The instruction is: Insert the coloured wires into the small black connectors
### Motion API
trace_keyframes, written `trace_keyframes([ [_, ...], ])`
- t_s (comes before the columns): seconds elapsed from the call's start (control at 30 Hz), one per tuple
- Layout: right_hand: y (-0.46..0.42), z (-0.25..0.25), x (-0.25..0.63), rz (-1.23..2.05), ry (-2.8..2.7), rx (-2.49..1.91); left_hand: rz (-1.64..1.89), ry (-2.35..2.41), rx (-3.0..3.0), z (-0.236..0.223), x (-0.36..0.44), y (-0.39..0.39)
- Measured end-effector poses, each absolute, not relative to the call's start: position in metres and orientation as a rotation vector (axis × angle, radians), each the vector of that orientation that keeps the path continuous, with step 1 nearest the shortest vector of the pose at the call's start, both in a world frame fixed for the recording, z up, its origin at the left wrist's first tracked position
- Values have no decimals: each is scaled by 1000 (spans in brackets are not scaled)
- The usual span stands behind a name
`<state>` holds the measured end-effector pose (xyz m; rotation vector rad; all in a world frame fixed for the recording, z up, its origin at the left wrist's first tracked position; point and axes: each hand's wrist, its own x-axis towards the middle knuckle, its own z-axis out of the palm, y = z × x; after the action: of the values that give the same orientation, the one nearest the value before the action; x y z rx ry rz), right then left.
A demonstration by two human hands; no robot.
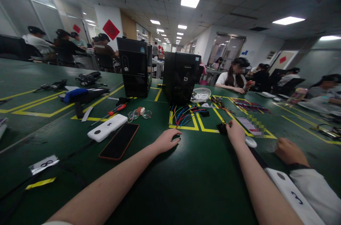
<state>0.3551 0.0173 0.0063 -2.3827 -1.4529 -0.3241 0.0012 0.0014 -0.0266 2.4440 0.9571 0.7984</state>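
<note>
My left hand (167, 140) rests on the green table with its fingers loosely bent and apart, holding nothing. Just beyond it lies a fan of red, green, blue and black wires (183, 115) inside a yellow taped frame. My right hand (236, 133) reaches farther forward, its fingers closed at a small black part (221, 128). A thin coloured strand shows by those fingertips; the exact kind of part is too blurred to tell. Close beside the right wrist is a white rounded object (250, 142), partly hidden.
Two black computer towers (134, 72) stand ahead. Left are a dark phone (119, 142), a white power bank (107, 127), a screwdriver (117, 109) and glasses (140, 113). A white basket (201, 95) sits behind the wires. At right, another person's hand (291, 152) rests near a white device (290, 193).
</note>
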Motion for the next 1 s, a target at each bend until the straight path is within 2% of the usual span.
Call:
trace_keyframes([
  [1.0,36,11,363,0,-1659,-2360,785,935,2458,-22,0,-1],
])
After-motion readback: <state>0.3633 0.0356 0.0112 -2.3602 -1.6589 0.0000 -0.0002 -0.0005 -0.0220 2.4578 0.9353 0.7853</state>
